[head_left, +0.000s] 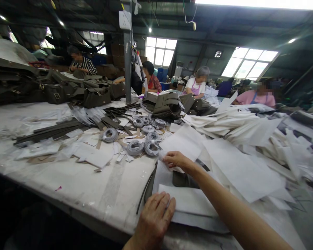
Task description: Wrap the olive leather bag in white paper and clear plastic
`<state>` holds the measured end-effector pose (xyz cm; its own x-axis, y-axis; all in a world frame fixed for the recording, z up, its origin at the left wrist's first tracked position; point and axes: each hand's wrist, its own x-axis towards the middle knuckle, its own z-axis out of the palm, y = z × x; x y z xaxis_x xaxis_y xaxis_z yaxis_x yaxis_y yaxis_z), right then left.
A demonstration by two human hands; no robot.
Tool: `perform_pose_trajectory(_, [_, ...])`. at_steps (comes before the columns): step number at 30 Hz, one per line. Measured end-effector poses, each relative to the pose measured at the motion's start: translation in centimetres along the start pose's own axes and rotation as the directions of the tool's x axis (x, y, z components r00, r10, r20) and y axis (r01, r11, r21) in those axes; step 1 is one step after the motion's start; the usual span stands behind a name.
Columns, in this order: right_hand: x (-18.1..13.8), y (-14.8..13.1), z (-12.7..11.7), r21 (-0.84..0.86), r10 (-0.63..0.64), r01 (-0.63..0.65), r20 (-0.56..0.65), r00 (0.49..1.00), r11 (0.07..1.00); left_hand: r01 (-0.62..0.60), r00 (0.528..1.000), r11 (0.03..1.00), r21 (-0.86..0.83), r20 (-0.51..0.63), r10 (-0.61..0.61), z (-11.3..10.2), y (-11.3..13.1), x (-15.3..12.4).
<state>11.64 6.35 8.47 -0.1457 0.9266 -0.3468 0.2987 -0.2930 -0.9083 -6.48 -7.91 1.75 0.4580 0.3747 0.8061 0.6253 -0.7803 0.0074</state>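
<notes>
A dark olive handbag (179,179) lies on the table in front of me, partly covered by white sheets, with a dark strap along its left side. My left hand (155,216) rests palm down at the near left corner of the folded white sheet (189,201), fingers extended over it; its thumb is hard to make out. Reaching across the bag, my right hand (176,160) has its fingers pinched on a thin, whitish wrapping sheet (163,173) at the far left corner. My right forearm hides part of the bag.
Coiled grey straps (135,147) lie beyond my hands, with dark strips (59,130) to their left. White sheets (242,166) are heaped at right. Olive bags (163,104) are piled behind, near a metal post (127,62). Several people sit across the table (94,187).
</notes>
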Motion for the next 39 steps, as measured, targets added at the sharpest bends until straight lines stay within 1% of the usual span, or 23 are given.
perform_pose_trajectory(4, [0.5, -0.9, 0.1, 0.180, -0.019, 0.037, -0.101, 0.995, 0.983, -0.018, 0.999, 1.000, -0.001, 0.033, 0.018, -0.8, -0.3, 0.2])
perform_pose_trajectory(7, [0.9, -1.2, -0.6, 0.283, -0.005, 0.059, -0.186, 0.983, 0.957, -0.009, 0.999, 1.000, -0.003, 0.039, 0.009, -1.2, -0.4, 0.2])
perform_pose_trajectory(9, [0.7, -1.4, -1.1, 0.326, -0.003, 0.076, -0.220, 0.976, 0.942, -0.006, 0.999, 1.000, -0.009, 0.038, 0.006, -1.1, -0.4, 0.1])
perform_pose_trajectory(12, [-0.6, -1.8, -1.5, 0.357, -0.030, 0.111, -0.225, 0.974, 0.928, 0.018, 0.999, 1.000, -0.021, 0.027, -0.017, -0.7, -0.4, -0.2])
perform_pose_trajectory(15, [-3.2, -2.0, -1.1, 0.354, -0.108, 0.177, -0.207, 0.972, 0.918, 0.018, 1.000, 0.999, -0.028, 0.019, -0.017, -0.5, -0.4, -0.3])
perform_pose_trajectory(17, [-5.5, -1.9, -0.3, 0.305, -0.178, 0.227, -0.181, 0.967, 0.925, 0.004, 1.000, 0.999, -0.036, 0.024, -0.003, -0.4, -0.4, -0.4])
perform_pose_trajectory(18, [-6.8, -1.7, 0.1, 0.239, -0.222, 0.256, -0.161, 0.962, 0.937, -0.002, 1.000, 0.999, -0.042, 0.027, 0.003, -0.5, -0.5, -0.4])
perform_pose_trajectory(20, [-9.3, -1.0, 1.1, 0.002, -0.344, 0.345, -0.093, 0.935, 0.939, -0.003, 1.000, 0.999, -0.054, 0.027, 0.004, -0.5, -0.4, -0.5])
perform_pose_trajectory(21, [-10.5, -0.5, 1.5, -0.140, -0.409, 0.401, -0.037, 0.912, 0.905, 0.010, 1.000, 0.998, -0.060, 0.016, -0.009, -0.4, -0.4, -0.6])
perform_pose_trajectory(22, [-11.5, 0.1, 2.0, -0.263, -0.464, 0.454, 0.028, 0.885, 0.851, 0.031, 0.999, 0.997, -0.066, -0.004, -0.031, -0.3, -0.3, -0.8])
perform_pose_trajectory(24, [-13.0, 1.6, 2.6, -0.406, -0.532, 0.542, 0.150, 0.833, 0.735, 0.105, 0.993, 0.991, -0.085, -0.046, -0.110, -0.1, -0.2, -1.1])
perform_pose_trajectory(26, [-13.9, 3.0, 3.0, -0.462, -0.580, 0.613, 0.231, 0.781, 0.641, 0.171, 0.983, 0.980, -0.104, -0.056, -0.178, 0.0, -0.1, -1.4])
perform_pose_trajectory(27, [-14.1, 3.6, 3.2, -0.485, -0.606, 0.643, 0.257, 0.753, 0.593, 0.184, 0.981, 0.977, -0.109, -0.042, -0.190, 0.0, -0.1, -1.5])
perform_pose_trajectory(29, [-14.4, 4.3, 3.4, -0.533, -0.646, 0.685, 0.301, 0.702, 0.496, 0.185, 0.983, 0.977, -0.104, -0.002, -0.186, -0.1, -0.3, -1.5])
perform_pose_trajectory(31, [-14.9, 4.3, 3.6, -0.566, -0.656, 0.704, 0.340, 0.674, 0.429, 0.154, 0.988, 0.984, -0.093, 0.030, -0.152, -0.4, -0.6, -1.3])
perform_pose_trajectory(33, [-15.9, 3.9, 3.8, -0.554, -0.657, 0.725, 0.372, 0.655, 0.410, 0.107, 0.993, 0.989, -0.102, 0.057, -0.101, -0.8, -0.9, -1.0])
perform_pose_trajectory(36, [-18.1, 3.1, 3.6, -0.478, -0.691, 0.773, 0.385, 0.612, 0.418, 0.064, 0.992, 0.985, -0.160, 0.114, -0.046, -1.2, -1.1, -0.7])
perform_pose_trajectory(37, [-18.9, 3.1, 3.3, -0.471, -0.697, 0.776, 0.380, 0.608, 0.420, 0.071, 0.990, 0.982, -0.177, 0.132, -0.047, -1.3, -1.1, -0.6])
perform_pose_trajectory(39, [-20.3, 3.3, 2.5, -0.498, -0.685, 0.765, 0.387, 0.617, 0.408, 0.095, 0.986, 0.976, -0.196, 0.155, -0.065, -1.4, -1.0, -0.7])
